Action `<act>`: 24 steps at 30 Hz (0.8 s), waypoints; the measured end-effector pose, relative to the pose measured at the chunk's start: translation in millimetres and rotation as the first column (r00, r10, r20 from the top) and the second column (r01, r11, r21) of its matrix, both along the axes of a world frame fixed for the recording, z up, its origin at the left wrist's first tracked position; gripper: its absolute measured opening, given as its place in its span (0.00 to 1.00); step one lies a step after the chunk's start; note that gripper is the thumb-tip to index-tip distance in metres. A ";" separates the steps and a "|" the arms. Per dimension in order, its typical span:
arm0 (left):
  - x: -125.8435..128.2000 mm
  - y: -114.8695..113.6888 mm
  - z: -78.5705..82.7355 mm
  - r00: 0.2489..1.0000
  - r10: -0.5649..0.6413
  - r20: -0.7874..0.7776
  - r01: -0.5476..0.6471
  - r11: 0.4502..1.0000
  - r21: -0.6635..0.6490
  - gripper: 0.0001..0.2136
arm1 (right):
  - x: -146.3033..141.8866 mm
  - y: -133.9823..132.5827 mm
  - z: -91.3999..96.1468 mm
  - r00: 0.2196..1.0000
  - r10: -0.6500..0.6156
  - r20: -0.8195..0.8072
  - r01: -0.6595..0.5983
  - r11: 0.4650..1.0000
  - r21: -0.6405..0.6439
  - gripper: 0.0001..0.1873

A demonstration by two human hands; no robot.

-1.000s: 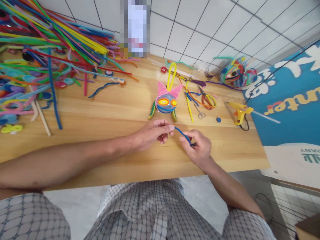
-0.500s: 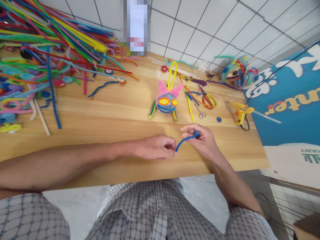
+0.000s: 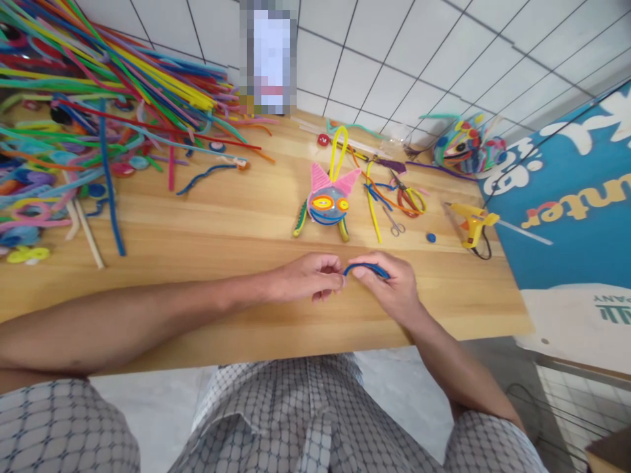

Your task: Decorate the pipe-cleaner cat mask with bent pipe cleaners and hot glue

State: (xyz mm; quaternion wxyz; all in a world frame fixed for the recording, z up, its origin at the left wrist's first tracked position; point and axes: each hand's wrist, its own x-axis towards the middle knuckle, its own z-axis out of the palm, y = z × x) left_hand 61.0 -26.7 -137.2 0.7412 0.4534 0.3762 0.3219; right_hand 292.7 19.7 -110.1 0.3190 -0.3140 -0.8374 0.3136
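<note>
A short blue pipe cleaner (image 3: 365,268) arches between my two hands over the front of the wooden table (image 3: 207,223). My left hand (image 3: 308,278) pinches one end with closed fingers. My right hand (image 3: 389,286) is curled round the other end, thumb and fingers pressed on it. Just beyond the hands lies a pipe-cleaner creature (image 3: 329,197) with pink ears, a yellow loop, orange eyes and a blue face.
A big heap of coloured pipe cleaners (image 3: 98,85) covers the table's left and back. Scissors (image 3: 394,223), loose yellow and orange stems (image 3: 374,203), a yellow glue gun (image 3: 470,220) and a second colourful figure (image 3: 466,141) lie at the right. A blue banner (image 3: 566,197) stands beyond.
My hands have come closer together, bending the blue pipe cleaner from a nearly straight piece into a low arch. The right hand has turned its end over.
</note>
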 end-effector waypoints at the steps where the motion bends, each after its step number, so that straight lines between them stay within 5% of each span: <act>1: 0.4 0.0 1.5 0.999 0.031 0.042 -0.030 0.999 -0.025 0.14 | -0.7 -1.4 0.1 0.999 -0.034 -0.025 0.034 0.999 -0.005 0.04; 8: -0.1 3.5 6.7 0.968 0.207 0.138 -0.193 0.975 -0.107 0.26 | -2.4 -1.2 7.8 0.986 -0.097 -0.136 0.109 0.991 0.081 0.07; 17: -16.4 15.6 47.5 0.998 -0.062 -0.001 0.060 0.972 0.227 0.23 | -20.9 51.5 70.8 0.986 0.166 -0.021 -0.165 0.985 0.049 0.10; 20: -31.5 31.8 74.4 0.980 -0.017 -0.200 0.100 0.904 0.416 0.17 | -34.6 68.2 88.0 0.984 0.179 -0.016 -0.178 0.983 0.049 0.17; 24: -57.0 61.1 117.9 0.783 0.423 -0.456 0.061 0.677 0.733 0.12 | -53.9 90.3 102.0 0.992 0.004 -0.128 0.004 0.998 0.064 0.21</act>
